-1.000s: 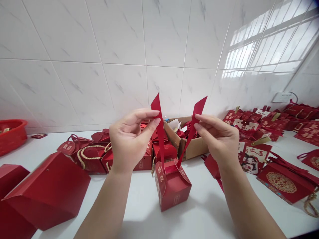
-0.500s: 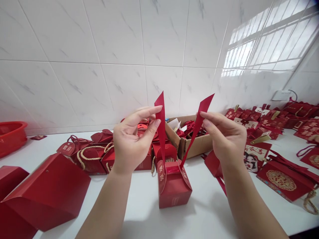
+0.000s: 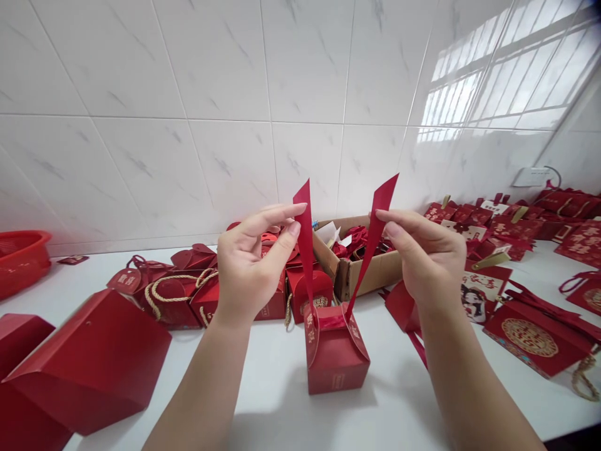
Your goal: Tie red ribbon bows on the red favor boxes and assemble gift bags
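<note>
The left hand [image 3: 253,263] and right hand [image 3: 425,260], pinched closed, each hold one end of the red ribbon [image 3: 307,263] rising from the red gift box [image 3: 335,362] at lower centre of the frame. Uneven tugging could pull the ribbon out or tip the light-looking box.

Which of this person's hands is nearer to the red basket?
Left. The left hand pinches a ribbon end, right of the basket; the right hand pinches another, farther right.
</note>
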Motion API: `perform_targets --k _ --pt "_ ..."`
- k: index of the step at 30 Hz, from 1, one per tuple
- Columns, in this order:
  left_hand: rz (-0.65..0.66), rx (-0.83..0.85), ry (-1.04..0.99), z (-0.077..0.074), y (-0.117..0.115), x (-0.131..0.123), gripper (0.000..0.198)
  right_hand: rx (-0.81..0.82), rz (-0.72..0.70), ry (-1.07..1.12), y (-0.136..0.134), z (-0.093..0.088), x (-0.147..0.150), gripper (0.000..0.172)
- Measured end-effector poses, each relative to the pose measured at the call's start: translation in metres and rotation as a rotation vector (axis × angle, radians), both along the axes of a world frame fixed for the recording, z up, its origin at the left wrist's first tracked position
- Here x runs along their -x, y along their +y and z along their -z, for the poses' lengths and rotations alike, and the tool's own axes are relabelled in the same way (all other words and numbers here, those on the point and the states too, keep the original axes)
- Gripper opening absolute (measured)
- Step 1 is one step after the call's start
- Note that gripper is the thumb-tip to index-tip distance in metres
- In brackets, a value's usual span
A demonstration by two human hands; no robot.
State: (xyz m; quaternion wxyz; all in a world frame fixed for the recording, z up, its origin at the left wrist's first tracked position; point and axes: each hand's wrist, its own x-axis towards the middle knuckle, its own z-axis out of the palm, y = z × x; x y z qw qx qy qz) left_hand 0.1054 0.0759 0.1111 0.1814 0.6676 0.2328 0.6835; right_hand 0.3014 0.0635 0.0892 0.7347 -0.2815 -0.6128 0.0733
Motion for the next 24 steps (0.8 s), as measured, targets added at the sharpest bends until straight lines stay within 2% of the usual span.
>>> perform_targets --k 13,24 --pt "-0.032 -0.065 0.034 0.0023 -0.002 -0.0043 0.031 0.009 -0.057 0.025 0.002 0.0007 0.0011 0.023" --pt "-0.067 -0.119 0.031 0.0039 0.0 -0.0045 0.03 -0.033 -0.032 0.01 0.0008 0.0007 0.0025 0.025"
